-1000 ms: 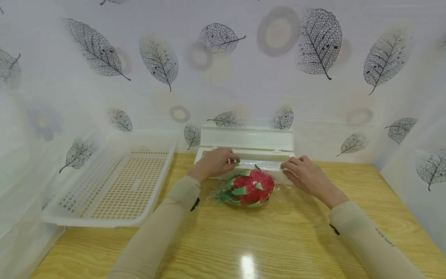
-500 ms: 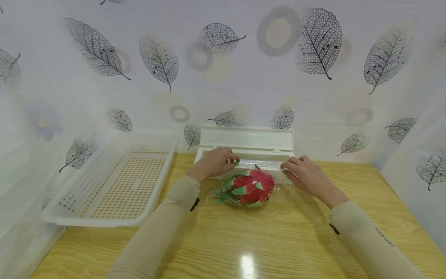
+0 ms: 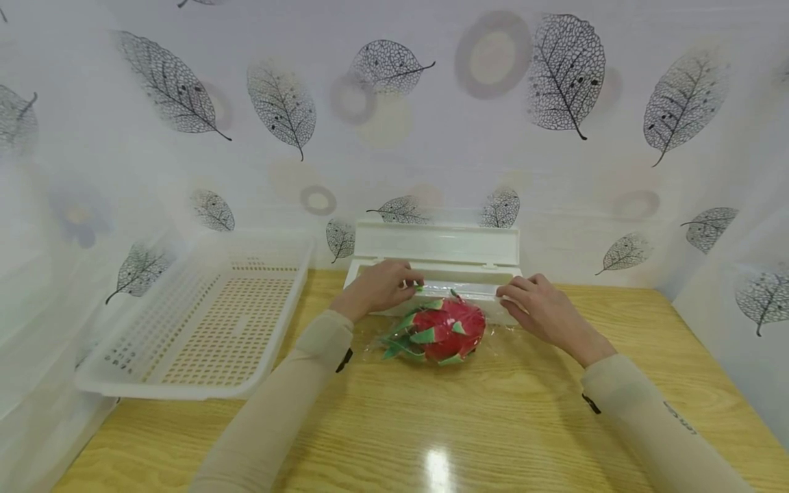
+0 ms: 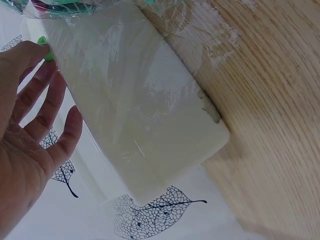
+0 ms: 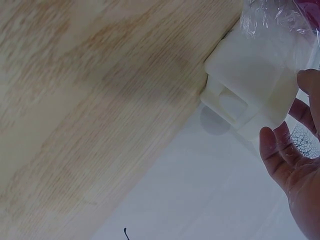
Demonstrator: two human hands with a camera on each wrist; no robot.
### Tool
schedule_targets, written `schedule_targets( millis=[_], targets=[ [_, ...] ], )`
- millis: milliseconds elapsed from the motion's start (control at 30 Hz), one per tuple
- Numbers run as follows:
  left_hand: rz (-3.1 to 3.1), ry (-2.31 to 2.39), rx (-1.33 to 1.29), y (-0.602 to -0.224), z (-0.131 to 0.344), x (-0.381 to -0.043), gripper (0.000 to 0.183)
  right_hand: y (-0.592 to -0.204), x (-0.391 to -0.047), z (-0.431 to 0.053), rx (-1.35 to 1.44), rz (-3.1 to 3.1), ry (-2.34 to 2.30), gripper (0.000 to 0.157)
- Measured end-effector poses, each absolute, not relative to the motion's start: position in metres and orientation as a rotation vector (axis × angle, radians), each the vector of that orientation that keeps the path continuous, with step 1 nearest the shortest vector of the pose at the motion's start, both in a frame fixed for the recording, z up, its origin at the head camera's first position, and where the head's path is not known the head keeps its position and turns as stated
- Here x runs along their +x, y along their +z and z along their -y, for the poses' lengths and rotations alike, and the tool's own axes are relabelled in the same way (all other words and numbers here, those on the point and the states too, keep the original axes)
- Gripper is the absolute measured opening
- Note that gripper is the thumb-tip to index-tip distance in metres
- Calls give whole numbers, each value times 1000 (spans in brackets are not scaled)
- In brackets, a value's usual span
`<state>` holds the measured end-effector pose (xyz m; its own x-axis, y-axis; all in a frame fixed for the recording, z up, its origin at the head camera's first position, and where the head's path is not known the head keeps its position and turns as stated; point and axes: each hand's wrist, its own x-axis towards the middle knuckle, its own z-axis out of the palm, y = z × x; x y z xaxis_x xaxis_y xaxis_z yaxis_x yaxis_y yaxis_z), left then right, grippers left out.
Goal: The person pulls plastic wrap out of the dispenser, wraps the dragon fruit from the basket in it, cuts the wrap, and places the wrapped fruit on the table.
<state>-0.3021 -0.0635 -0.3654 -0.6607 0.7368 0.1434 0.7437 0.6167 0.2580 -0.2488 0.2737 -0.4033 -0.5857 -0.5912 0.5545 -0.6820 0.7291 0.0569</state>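
A long white cling film dispenser (image 3: 377, 309) stands at the back of the table with its lid (image 3: 437, 245) raised. My left hand (image 3: 383, 284) pinches a small green slider (image 4: 46, 49) between thumb and finger at the dispenser's front edge. At the other end, my right hand (image 3: 542, 306) grips the box's front rim, thumb in front and fingers over the top. Clear cling film (image 4: 200, 30) hangs down the front and wraps a red and green dragon fruit (image 3: 453, 332), which lies on the table between both hands.
To the left, a white perforated plastic basket (image 3: 271, 373) rests on the wood-grain table (image 3: 493, 418). A white curtain (image 3: 419, 157) printed with dark leaves hangs right behind the dispenser and along the sides.
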Motion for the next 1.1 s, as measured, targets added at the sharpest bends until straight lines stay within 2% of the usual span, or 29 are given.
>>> schedule_targets(
  millis=[1100],
  targets=[
    [2867,-515,-1215,-364,66,-300,22,-403,-248,-273,923,2402,226,20]
  ],
)
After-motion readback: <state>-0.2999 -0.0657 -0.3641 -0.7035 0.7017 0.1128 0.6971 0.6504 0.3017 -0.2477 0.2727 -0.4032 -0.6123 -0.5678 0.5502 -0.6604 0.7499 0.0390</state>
